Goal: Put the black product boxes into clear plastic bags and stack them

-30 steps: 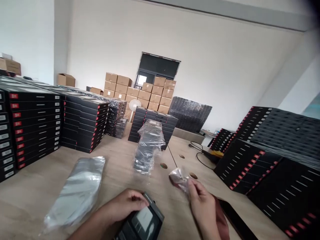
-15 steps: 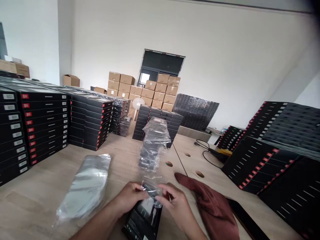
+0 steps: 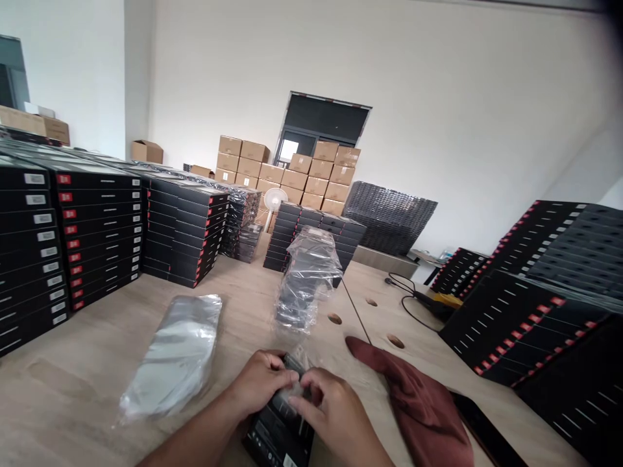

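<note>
A flat black box [image 3: 280,428] lies on the wooden table [image 3: 73,389] near the front edge. My left hand [image 3: 257,383] grips its far left corner with curled fingers. My right hand [image 3: 328,408] pinches a clear plastic wrap [image 3: 296,383] over the box's far end. A stack of silvery plastic bags [image 3: 172,357] lies to the left. A dark red cloth [image 3: 418,405] lies to the right of my right hand.
A plastic-wrapped pile of black items [image 3: 306,282] stands just beyond my hands. Tall stacks of black boxes [image 3: 97,233] line the left side, and more [image 3: 540,285] lean on the right. Cardboard cartons [image 3: 292,175] and a white fan [image 3: 275,201] stand at the back. A cable [image 3: 409,292] crosses the table.
My right hand let go of a crumpled piece of plastic at the right and came over to the box. Both hands now work on the wrap at its far end.
</note>
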Motion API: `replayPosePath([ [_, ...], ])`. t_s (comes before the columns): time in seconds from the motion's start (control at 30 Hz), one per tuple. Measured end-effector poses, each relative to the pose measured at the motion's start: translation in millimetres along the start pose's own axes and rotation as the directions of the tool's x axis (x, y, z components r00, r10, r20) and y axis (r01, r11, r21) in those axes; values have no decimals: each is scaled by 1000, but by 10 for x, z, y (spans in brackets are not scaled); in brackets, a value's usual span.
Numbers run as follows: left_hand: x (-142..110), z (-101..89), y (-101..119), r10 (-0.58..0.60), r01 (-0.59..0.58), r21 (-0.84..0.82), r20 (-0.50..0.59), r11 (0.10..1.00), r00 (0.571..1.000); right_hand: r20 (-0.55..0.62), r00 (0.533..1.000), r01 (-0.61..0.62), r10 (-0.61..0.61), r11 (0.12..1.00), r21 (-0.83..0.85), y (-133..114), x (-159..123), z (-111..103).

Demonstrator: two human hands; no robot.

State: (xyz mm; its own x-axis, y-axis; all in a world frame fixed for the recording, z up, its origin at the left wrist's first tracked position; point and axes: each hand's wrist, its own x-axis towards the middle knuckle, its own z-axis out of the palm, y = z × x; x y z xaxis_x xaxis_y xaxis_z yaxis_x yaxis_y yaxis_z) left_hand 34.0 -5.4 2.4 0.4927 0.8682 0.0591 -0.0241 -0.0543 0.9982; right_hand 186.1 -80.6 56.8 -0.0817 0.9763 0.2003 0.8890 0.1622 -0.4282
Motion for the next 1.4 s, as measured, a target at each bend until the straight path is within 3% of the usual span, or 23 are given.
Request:
replayPosePath([
  [0.1,-1,-13,-8,-11,11,32,3,999,1000,12,1000,-3,3,999,-48,83,13,47],
  [0.2,2,-22,-13,-23,23,46,2,999,1000,-72,995,-81,74,992,-99,167,25,9],
  [0.33,4,-14,-7,-12,13,77,-25,997,1000,-164,976,-175,141,961,-215,95,29,10],
  [0.47,14,9,-34,-35,44,89,-99,995,994,-153,967,-250,204,874,-416,6,12,-52],
  [0.6,29,23,-61,-73,85,81,-133,993,988,-291,921,-376,258,780,-500,2,-1,-240],
  [0.67,28,21,-50,-35,48,97,-134,994,990,-287,930,-352,231,790,-503,-10,2,-270],
  [0.8,23,2,-9,13,7,115,-168,993,986,-134,966,-257,219,821,-510,0,7,-166],
  [0.9,31,-7,3,58,-39,119,-160,992,985,-189,954,-294,232,844,-448,69,-1,-58],
  [1.0,30,2,5,64,-51,116,-110,992,992,-259,964,-153,64,927,-342,159,3,18],
  [1.1,8,0,16,35,-34,55,-10,998,999,-314,947,-28,-70,954,-297,293,18,21],
  [1.27,-52,-133,49,-153,165,-214,75,963,985,-529,847,-208,52,949,-238,561,-17,-100],
  [1.4,-116,-259,125,-257,336,-318,267,886,929,-475,868,-228,147,967,-117,577,-38,-36],
])
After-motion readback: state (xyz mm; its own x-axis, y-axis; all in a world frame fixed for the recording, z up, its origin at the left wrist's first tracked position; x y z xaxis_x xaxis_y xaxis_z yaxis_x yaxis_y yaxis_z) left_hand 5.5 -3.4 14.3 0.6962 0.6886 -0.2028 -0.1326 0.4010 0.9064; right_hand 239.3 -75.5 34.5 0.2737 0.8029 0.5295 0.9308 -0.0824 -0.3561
